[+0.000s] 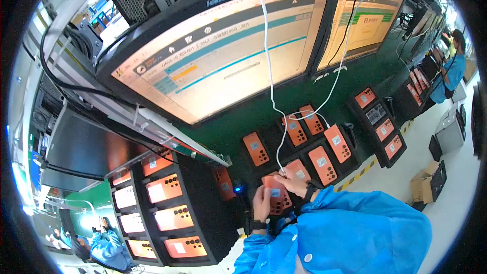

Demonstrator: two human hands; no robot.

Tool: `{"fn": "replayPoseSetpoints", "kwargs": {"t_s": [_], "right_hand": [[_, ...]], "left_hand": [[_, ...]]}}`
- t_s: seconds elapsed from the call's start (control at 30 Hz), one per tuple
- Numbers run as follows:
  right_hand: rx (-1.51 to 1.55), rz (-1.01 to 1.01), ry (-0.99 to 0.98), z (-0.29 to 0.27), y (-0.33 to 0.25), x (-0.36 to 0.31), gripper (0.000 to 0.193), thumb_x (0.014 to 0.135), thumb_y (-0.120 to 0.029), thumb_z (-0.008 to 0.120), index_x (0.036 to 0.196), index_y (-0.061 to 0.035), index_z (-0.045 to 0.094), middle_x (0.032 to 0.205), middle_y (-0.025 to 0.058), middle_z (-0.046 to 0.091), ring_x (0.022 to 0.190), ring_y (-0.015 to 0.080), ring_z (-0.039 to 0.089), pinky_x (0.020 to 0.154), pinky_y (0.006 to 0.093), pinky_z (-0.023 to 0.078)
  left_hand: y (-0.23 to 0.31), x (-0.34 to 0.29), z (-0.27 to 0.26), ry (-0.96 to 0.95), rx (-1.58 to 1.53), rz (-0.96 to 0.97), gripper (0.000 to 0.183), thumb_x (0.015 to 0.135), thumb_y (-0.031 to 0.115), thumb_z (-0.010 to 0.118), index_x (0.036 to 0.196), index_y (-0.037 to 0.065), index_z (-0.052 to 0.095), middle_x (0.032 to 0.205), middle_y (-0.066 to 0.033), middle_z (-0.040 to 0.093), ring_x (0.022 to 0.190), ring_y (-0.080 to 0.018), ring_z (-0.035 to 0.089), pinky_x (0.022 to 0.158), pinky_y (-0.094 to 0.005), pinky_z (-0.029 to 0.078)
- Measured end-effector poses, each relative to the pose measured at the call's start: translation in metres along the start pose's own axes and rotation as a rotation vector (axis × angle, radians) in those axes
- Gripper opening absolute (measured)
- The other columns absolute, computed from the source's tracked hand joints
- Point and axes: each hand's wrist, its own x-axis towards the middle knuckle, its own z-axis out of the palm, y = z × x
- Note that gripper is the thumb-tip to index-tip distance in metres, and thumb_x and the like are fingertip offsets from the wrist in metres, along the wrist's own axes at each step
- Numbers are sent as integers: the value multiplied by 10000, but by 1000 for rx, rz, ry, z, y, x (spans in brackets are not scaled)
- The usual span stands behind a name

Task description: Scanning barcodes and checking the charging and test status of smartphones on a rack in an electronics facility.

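Observation:
An orange smartphone (276, 204), back side up with dark camera lenses and a pale label, lies between my hands in front of my body. Along its left edge, the fingers of my left hand (261, 204) close on it. My right hand (293, 183) is at the phone's far end, its fingers pinched on the end of a white cable (271, 89) that hangs down past the monitor. Whether the plug sits in the phone is hidden by the fingers. Right beside it lies another orange phone (298, 170), partly behind my right hand.
Several orange phones (322, 165) rest in a black tray ahead; a second white cable reaches one phone (337, 142). Two lit monitors (228, 56) stand behind. Black racks of phones (165, 190) flank me left and right (384, 129). Other people (451, 73) work farther off.

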Motion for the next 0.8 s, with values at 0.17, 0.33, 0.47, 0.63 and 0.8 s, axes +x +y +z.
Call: {"fn": "replayPoseSetpoints", "kwargs": {"t_s": [0.17,0.33,0.47,0.63,0.8], "right_hand": [[509,261,-49,15,5,10,310,985,-340,389,833,-92,494,778,-25,463,722,71,414,659,237,369],[414,55,-344,1,-44,13,244,962,-245,464,920,-27,567,879,22,604,774,109,544,718,257,434],[221,-31,-274,7,-40,2,244,916,-248,573,975,-19,633,918,47,647,812,122,604,707,266,462],[-106,-83,-313,4,-44,-5,262,846,-256,669,927,-7,677,859,78,686,805,125,635,697,277,486],[-101,-52,-317,5,-57,-15,242,829,-251,682,880,-15,695,778,72,687,728,111,626,637,269,477]], "left_hand": [[7,-1,-3,65,82,-67,224,859,202,634,865,-9,561,752,-45,578,677,-103,508,599,-273,428],[30,-20,-18,80,14,12,238,873,201,626,974,-5,562,810,-55,590,716,-114,529,647,-262,443],[31,-29,-22,98,45,34,260,863,218,639,984,-1,568,841,-81,609,762,-141,566,682,-279,458],[26,-39,-30,92,67,2,293,853,239,647,1006,0,575,873,-119,644,811,-180,620,716,-306,481],[28,-44,-32,84,101,-23,298,837,232,665,1003,-3,585,869,-132,653,818,-196,636,720,-316,486]]}}
